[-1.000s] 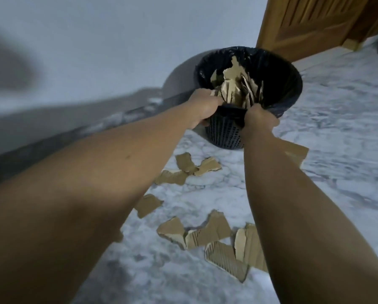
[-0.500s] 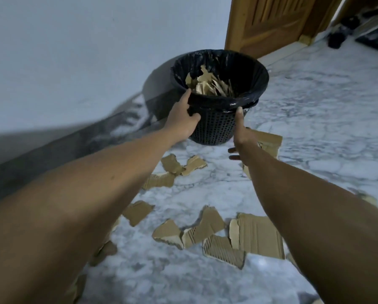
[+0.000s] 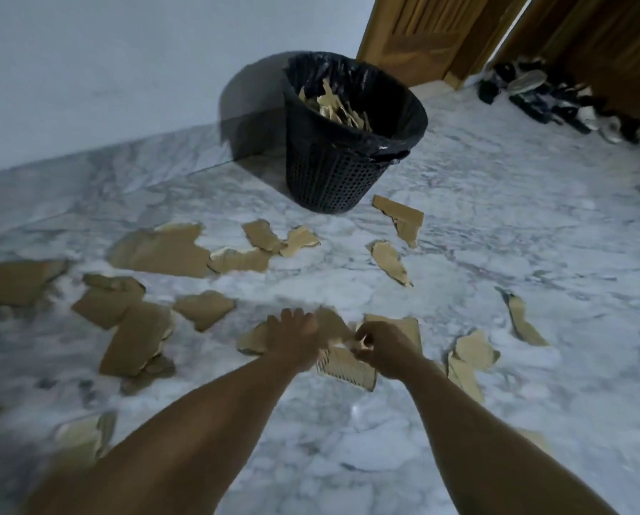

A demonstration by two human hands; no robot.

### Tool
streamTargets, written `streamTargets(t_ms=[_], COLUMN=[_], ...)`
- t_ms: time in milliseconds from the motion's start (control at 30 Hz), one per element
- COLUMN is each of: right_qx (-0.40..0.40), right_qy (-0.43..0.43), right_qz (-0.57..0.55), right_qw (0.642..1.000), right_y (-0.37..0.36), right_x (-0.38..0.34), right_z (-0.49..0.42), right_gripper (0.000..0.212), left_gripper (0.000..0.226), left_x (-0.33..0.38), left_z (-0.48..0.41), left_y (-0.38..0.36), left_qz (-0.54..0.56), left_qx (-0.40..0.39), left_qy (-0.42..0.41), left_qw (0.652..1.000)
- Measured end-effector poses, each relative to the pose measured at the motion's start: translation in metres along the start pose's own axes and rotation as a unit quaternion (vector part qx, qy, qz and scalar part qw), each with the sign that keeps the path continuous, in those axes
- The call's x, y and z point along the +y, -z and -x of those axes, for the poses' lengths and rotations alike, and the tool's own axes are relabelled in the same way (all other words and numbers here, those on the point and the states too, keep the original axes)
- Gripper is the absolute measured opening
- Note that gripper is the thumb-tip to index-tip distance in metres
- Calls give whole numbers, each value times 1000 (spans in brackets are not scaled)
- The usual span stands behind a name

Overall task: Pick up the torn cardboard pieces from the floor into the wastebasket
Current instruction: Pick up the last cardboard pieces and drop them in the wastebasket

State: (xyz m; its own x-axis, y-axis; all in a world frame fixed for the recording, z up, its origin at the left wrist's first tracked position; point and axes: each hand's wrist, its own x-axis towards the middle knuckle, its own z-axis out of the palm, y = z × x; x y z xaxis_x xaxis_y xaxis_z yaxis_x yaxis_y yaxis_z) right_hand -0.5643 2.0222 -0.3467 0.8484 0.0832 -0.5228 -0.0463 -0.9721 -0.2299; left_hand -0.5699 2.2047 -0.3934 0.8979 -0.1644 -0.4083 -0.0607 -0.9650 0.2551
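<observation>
Left hand [image 3: 292, 341], right hand [image 3: 383, 349] now low

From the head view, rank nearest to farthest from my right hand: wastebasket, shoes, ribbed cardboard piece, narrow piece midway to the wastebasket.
1. ribbed cardboard piece, right under the right hand
2. narrow piece, mid-floor ahead
3. wastebasket, beyond it by the wall
4. shoes, far right by the door
</observation>
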Motion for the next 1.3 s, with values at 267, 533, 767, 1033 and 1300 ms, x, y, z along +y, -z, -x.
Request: streamTargets(t_ms=[267,533,767,1033,1300], right_qx=[-30,14,-13,23,74], right_qy=[40,105,70,-217,-283], right_qz=[90,207,-142,-118,-136], right_qw=[995,973,987,969,947], right_y=[-39,-42,-28,6,-19], right_x=[-12,-40,-44,17,16], right_z=[-15,-23,-16,-24,-16], right_gripper=[78,59,17,71,88], left_gripper=[49,34,19,24,30], left_x=[-34,-86,-82,-86,-110], left_z=[-7,11,19,23,39], left_y=[25,2,7,-7,-20], left_qz=[119,4,-50,-84,-95], left_qx=[-22,-73,85,81,134], left_qy=[88,14,-58,-81,-22], left_qw=[989,997,994,990,986])
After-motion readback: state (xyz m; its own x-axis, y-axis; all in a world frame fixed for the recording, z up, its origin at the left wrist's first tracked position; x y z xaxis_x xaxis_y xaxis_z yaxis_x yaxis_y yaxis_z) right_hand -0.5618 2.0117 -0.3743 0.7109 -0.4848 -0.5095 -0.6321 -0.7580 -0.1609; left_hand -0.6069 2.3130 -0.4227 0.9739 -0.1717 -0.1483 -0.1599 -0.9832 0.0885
